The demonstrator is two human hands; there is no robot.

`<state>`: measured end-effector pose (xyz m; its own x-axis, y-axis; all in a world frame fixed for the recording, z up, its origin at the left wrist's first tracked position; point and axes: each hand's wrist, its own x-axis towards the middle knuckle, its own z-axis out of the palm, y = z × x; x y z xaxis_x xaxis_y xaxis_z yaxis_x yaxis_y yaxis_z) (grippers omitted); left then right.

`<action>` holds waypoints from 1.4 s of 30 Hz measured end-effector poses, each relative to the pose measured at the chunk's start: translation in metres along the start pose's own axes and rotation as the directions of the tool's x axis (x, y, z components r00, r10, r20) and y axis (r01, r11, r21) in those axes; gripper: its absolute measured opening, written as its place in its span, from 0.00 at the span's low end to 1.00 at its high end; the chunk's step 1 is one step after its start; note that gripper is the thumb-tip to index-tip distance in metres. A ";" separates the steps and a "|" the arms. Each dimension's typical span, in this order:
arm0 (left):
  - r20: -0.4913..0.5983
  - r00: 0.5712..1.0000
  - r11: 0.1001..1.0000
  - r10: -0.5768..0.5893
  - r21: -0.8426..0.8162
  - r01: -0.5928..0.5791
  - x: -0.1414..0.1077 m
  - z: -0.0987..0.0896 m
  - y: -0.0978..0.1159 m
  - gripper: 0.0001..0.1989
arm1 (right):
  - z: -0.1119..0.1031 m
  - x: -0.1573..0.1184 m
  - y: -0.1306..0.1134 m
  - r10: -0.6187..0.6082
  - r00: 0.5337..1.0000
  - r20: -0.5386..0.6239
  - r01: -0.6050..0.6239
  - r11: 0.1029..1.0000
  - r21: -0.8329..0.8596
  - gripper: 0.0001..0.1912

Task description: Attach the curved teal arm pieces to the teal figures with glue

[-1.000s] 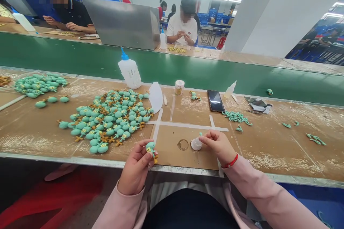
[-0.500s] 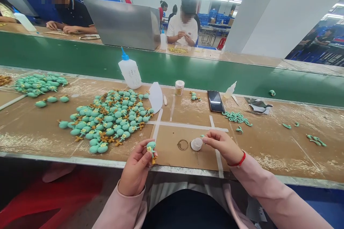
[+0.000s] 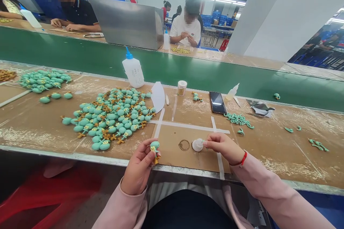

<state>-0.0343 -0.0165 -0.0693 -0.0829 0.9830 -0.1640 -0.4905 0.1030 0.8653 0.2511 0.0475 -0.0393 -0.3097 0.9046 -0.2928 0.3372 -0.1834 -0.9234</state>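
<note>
Cup (image 3: 198,145) approached from side by right hand (image 3: 224,147); green piece (image 3: 204,143), raised above cup a second ago, now lowered beside it, barely visible, pinched between closed fingertips. Figure (image 3: 154,149) still clasped by left hand (image 3: 140,164), thumb and fingers closed, near table's front edge. Brown, scuffed table (image 3: 91,78) crossed by white tape (image 3: 188,126); smooth green belt (image 3: 236,75) laid beyond. Rounded teal figures (image 3: 113,116) heaped left; curved pieces (image 3: 238,120) piled right.

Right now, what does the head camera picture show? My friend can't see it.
A person's left hand holds a green figurine; the right hand, fingers pinched, is at a white cup. A heap of similar figurines lies left, curved green pieces right, on the workbench.
</note>
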 end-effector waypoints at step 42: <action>0.322 0.942 0.995 0.093 0.004 -0.099 -0.032 0.105 0.015 0.18 | 0.062 -0.067 -0.042 -0.374 0.848 -0.376 0.517 0.740 0.430 0.05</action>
<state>0.0520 -0.0309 -0.0010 0.1560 0.9847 0.0781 -0.4761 0.0056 0.8794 0.2022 -0.0288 0.0038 -0.0543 0.9802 0.1904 -0.2926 0.1667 -0.9416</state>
